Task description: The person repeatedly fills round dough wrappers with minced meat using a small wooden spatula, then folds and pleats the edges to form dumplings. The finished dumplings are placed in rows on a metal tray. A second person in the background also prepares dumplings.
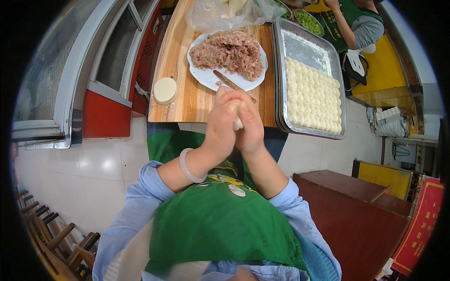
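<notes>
Both hands are pressed together before the table's front edge. Between them my left hand (221,128) and my right hand (250,123) squeeze a dumpling (238,122), mostly hidden by the fingers and palms. Just beyond lies a white plate (205,81) heaped with raw minced meat (230,52). A flat spreading stick (225,80) rests on the plate's near rim, its lower end reaching past it beside my fingers. To the left, a stack of round dough wrappers (165,90) sits on the wood. On the right, rows of folded dumplings (313,100) fill the nearer part of a metal tray (306,45).
The tray tops a pile of trays at the right edge of the wooden table (182,109). A clear plastic bag (225,15) lies behind the meat. Bowls of chopped greens (308,21) stand beyond, near another person (362,28). A glass-fronted cabinet (112,56) flanks the left side.
</notes>
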The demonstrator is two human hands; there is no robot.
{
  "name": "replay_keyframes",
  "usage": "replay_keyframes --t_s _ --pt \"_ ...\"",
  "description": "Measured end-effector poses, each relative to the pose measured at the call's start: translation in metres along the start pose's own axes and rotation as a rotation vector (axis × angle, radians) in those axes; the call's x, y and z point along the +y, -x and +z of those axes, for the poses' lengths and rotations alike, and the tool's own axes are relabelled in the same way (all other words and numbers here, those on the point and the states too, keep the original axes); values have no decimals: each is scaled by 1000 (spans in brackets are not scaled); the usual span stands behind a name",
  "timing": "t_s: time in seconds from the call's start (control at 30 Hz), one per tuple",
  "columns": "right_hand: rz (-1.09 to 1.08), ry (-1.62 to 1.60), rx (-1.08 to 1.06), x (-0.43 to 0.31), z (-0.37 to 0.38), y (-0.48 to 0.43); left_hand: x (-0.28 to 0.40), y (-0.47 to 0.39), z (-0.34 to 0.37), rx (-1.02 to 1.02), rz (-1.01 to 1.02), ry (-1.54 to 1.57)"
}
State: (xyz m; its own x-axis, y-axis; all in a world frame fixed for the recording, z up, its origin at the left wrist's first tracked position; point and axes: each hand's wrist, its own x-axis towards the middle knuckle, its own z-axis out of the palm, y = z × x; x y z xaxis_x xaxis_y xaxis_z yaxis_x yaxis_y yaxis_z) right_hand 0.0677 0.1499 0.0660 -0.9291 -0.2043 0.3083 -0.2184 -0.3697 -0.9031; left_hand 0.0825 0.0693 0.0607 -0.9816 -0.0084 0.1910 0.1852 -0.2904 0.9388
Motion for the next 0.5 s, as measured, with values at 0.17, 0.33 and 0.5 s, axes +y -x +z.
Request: replay_keyframes --t_s 0.17,0.33,0.5 --pt "356 -103 43 -23 -18 -1 6 -14 -17 -243 223 -228" --pt "265 94 168 -17 -16 3 3 -25 -34 -207 204 -615" --pt "48 70 297 -9 -26 0 -8 -20 -24 -153 -128 63"
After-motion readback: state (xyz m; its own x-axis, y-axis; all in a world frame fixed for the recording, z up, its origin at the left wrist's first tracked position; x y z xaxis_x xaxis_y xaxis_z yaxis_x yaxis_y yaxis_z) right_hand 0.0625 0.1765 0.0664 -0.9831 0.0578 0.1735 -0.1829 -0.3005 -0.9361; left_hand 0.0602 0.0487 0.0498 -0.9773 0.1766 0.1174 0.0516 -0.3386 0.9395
